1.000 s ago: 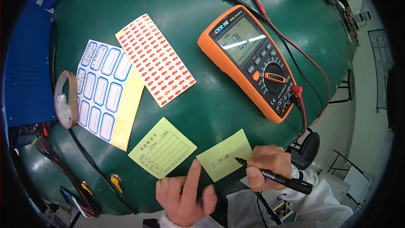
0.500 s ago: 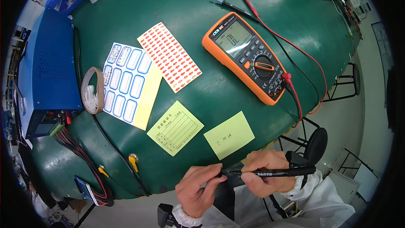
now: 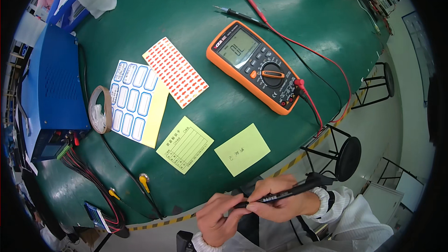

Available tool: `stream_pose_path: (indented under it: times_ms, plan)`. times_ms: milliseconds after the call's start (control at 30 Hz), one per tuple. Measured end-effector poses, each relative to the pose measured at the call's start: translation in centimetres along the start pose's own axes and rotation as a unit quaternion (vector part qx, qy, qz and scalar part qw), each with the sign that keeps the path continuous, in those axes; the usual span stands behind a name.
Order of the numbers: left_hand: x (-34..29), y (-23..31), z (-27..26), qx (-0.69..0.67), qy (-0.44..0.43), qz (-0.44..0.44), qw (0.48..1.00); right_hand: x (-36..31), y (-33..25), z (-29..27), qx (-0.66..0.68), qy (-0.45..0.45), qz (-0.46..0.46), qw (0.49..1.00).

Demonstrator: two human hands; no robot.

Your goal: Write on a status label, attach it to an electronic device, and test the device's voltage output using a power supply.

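At the table's front edge, my right hand (image 3: 282, 200) is closed round a black marker pen (image 3: 291, 191), its tip end toward the left. My left hand (image 3: 217, 217) pinches the small black marker cap (image 3: 241, 204) between thumb and fingers. Cap and pen tip now meet between my hands; fingers hide how far the cap is on. Just beyond lies a yellow-green paper slip (image 3: 254, 142) with a few handwritten characters. Left of it is a similar printed form card (image 3: 185, 142) with ruled rows.
An orange multimeter (image 3: 256, 67) lies beyond the slips, its red probe (image 3: 253, 4) and black probe (image 3: 242, 16) behind it. Arrow stickers (image 3: 175, 72) overlap blue-framed labels (image 3: 133, 102), beside a tape roll (image 3: 107, 107). A blue instrument box (image 3: 58, 84) with cables stands left.
My hands have come together, bringing the marker tip into the cap. The whole view has shifted slightly, so the table things appear further left.
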State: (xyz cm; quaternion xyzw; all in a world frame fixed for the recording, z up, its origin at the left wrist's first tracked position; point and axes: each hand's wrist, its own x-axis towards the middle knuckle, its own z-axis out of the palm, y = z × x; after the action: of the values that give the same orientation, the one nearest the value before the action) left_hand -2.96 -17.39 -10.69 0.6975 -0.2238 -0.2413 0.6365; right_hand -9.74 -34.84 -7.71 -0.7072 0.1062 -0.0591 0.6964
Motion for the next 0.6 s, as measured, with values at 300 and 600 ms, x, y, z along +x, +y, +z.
stream_pose_path:
  times_ms: [300, 600]
  plan:
    - [-1.3, 1.2, -0.5, 0.001, -0.005, 0.073, 0.997, -1.6, -0.1, 2.5, 0.148, 0.028, 0.075, 0.986]
    - [-2.1, 1.5, -0.1, -0.101, 0.094, -0.135, 0.981, -0.4, -2.4, 2.9, 0.305, 0.048, 0.253, 0.917]
